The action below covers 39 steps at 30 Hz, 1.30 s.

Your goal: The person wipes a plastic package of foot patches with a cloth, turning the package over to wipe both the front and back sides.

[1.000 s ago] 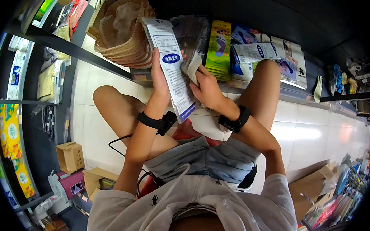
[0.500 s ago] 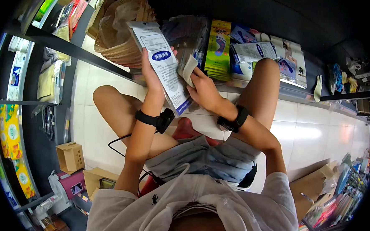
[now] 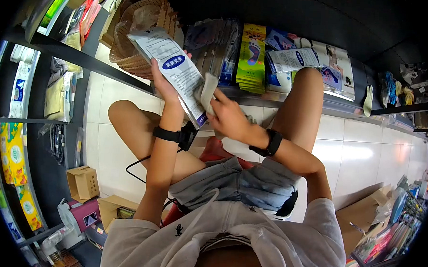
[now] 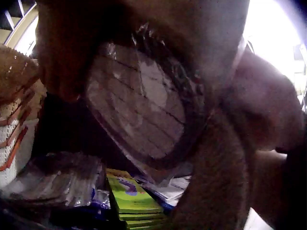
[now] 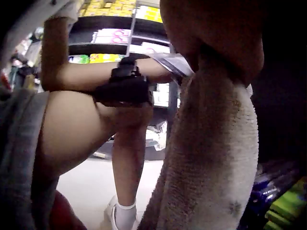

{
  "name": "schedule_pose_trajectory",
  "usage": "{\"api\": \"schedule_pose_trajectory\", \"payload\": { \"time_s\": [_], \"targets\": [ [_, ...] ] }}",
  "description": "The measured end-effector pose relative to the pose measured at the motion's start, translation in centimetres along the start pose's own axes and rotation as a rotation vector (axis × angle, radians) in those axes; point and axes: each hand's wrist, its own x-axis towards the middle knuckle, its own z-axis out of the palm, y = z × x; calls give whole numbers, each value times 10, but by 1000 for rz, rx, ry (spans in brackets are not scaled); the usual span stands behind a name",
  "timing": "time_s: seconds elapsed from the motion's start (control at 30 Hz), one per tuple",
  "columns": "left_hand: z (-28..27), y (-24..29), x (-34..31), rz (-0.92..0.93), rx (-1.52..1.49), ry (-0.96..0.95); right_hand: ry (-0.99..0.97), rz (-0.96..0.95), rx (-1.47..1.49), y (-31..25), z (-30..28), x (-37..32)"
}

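My left hand (image 3: 164,85) holds a long flat plastic packet (image 3: 173,63) with white printed backing and a blue oval label, tilted up to the left. In the left wrist view the packet's other side shows a clear oval window (image 4: 139,105) with a pale, dark-lined sheet behind it. A worn greyish-white cloth (image 3: 208,92) is gripped by my right hand (image 3: 232,117), its folded edge over the packet's lower right side. That cloth (image 5: 206,163) hangs large and stained in the right wrist view, pinched at its top by the fingers.
Stacked woven baskets (image 3: 141,38) stand left on the shelf ahead. Beside them lie clear plastic packs (image 3: 211,44), a yellow-green footprint pack pile (image 3: 252,58) and a white packet (image 3: 293,59). The knees flank the shelf edge. A cardboard box (image 3: 82,182) sits on the left.
The packet and my left hand have shifted left, and the packet leans further over. My right hand has moved left and down with the cloth, which now overlaps the packet's lower part.
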Motion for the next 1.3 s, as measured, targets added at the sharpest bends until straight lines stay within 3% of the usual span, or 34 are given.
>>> {"api": "schedule_pose_trajectory", "payload": {
  "time_s": [0.07,0.17,0.37,0.5,0.53,0.57,0.63,0.7,0.77,0.83,1.17,1.3],
  "targets": [
    [-7,-2,2,-79,5,-20,36,5,-5,21,7,5],
    [-1,0,-2,-48,-28,-2,63,11,9,20,5,5],
    [-16,9,8,-37,-36,-75,-75,-59,-47,-12,2,-7],
    [-11,8,4,-16,-51,-54,-52,13,-47,3,0,0],
    [-10,7,5,-17,-51,-57,74,-43,-32,12,2,2],
    [-10,8,5,-9,-54,-51,76,-42,-33,19,4,3],
    [-13,7,6,-4,-57,-48,24,68,-89,26,6,5],
    [-19,8,10,-26,-105,-88,45,26,-88,17,10,-4],
    [-29,12,17,-34,-101,-98,-101,6,-131,1,11,-14],
    [-27,16,14,-47,-96,-106,-118,-32,-79,-5,14,-18],
    [-14,16,4,-8,-84,-61,207,-72,-180,19,16,-10],
    [-3,20,-5,-107,-115,53,192,-90,-165,20,-7,-13]
  ]
}}
